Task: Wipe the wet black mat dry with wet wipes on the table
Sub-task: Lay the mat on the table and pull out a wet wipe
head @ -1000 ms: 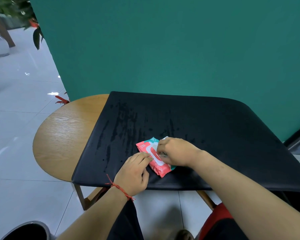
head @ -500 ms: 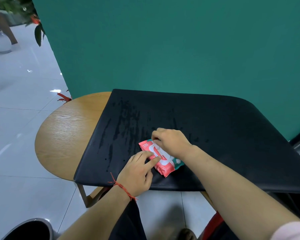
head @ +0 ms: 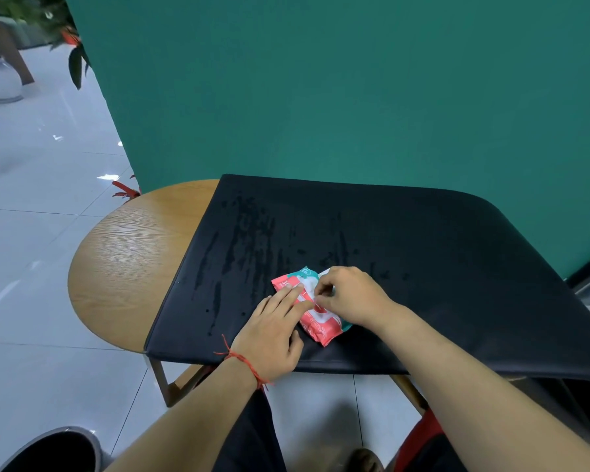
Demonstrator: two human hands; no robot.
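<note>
The flat black rectangular mat (head: pixel 423 267) lies over the round wooden table (head: pixel 123 267), its left-centre part streaked and dotted with water (head: pixel 249 240) (none of it looks wiped). On the mat, near its front edge, lies a soft pink-and-teal pack of wet wipes (head: pixel 324 330). The left hand (head: pixel 273 335) presses it down with straight fingers. The right hand (head: pixel 351 298) pinches at the pack's white opening, though I cannot tell whether it has the flap or a wipe. I judge the task barely begun: no wipe is out, and all the drying is left.

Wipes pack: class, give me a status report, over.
Left hand presses wipes pack flat, fingers straight. Right hand pinches at its top. Black mat streaked wet, not yet wiped. Nothing in the way.
</note>
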